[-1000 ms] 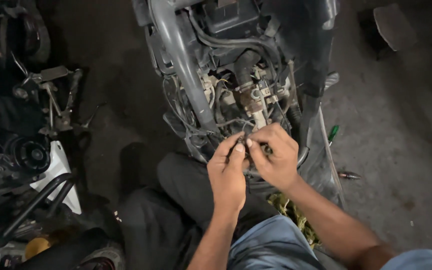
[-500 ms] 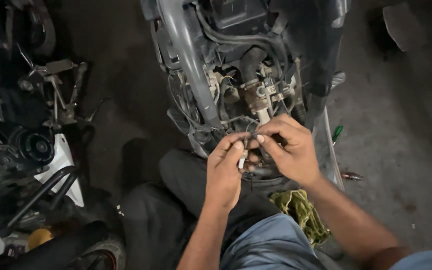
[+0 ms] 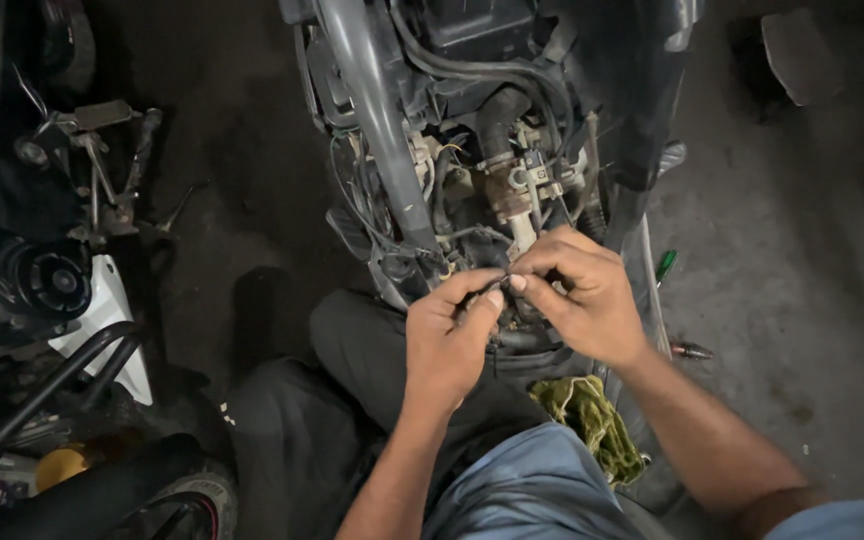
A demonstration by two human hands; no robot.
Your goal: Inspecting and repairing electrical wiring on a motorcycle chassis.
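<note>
While both hands meet low on the stripped scooter, the scene reads left to right as follows.

Far left of the floor: a second machine's parts [image 3: 47, 270], with a white panel [image 3: 102, 320], lie well apart from the work.

Lower left corner of the floor: a tyre [image 3: 177, 505] and a yellow cap [image 3: 60, 465] sit near the person's dark trouser leg [image 3: 302, 440].

Frame tube: a grey tube [image 3: 377, 120] slants down through the scooter's open body toward the hands.

Left hand: the left hand [image 3: 447, 345] comes up from below, its fingers [image 3: 487, 300] pinched on a thin dark wire [image 3: 477, 278] at the bottom of the wiring bundle.

Wire: it sits between the two hands, just under the carburettor [image 3: 512, 190]; its ends are too small and dark to make out.

Right hand: the right hand [image 3: 587, 300] curls over from the right, fingers [image 3: 524, 283] clenched on the same wire, fingertips touching the left hand's.

Rag: a yellow-green rag [image 3: 587, 420] lies on the floor just below the right wrist.

Screwdriver: a green-handled screwdriver [image 3: 664, 265] lies on the floor just right of the scooter.

Step in hand: by my reading, a small wire joint or connector is being worked by fingertip.

Next move calls for: a fine, steady pinch from both sides, pulling or pressing along the wire's line without tugging the neighbouring hoses.
</note>
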